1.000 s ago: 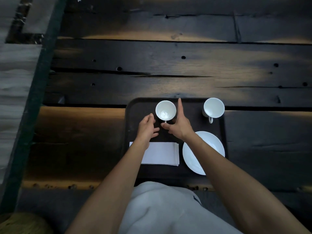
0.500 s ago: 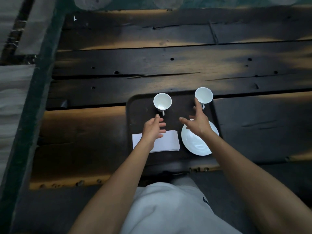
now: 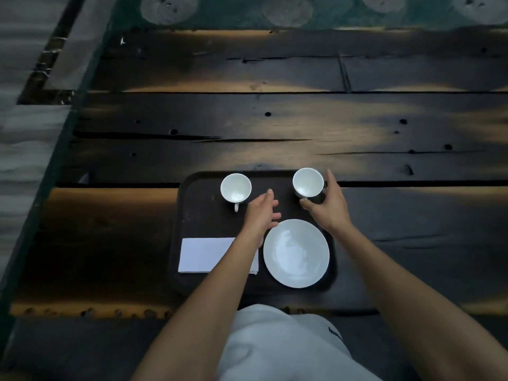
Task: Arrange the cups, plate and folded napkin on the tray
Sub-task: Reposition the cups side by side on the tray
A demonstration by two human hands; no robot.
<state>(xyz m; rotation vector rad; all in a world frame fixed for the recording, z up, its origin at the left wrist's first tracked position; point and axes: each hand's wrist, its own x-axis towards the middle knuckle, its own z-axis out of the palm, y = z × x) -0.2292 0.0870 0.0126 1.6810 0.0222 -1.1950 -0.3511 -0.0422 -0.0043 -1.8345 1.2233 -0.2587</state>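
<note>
- Nearest, low in the frame, our napkin (image 3: 204,254) and plate (image 3: 296,253) lie side by side on the tray (image 3: 189,284); they look settled, so we'd leave them.
- Mid-frame, our left hand (image 3: 261,214) hovers with fingers loose, holding nothing.
- Farther up, our right hand (image 3: 328,206) cups the right cup (image 3: 308,183), fingers curled round its side; we'd turn it gently, keeping its base flat, until it matches the left cup (image 3: 235,187), whose handle points toward us.

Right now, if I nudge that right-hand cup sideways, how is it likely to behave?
The right cup looks like glazed white china, so it probably slides easily on the smooth dark tray. It narrows toward the base, so a high push may tip it. It would likely chip if knocked against the plate.
</note>
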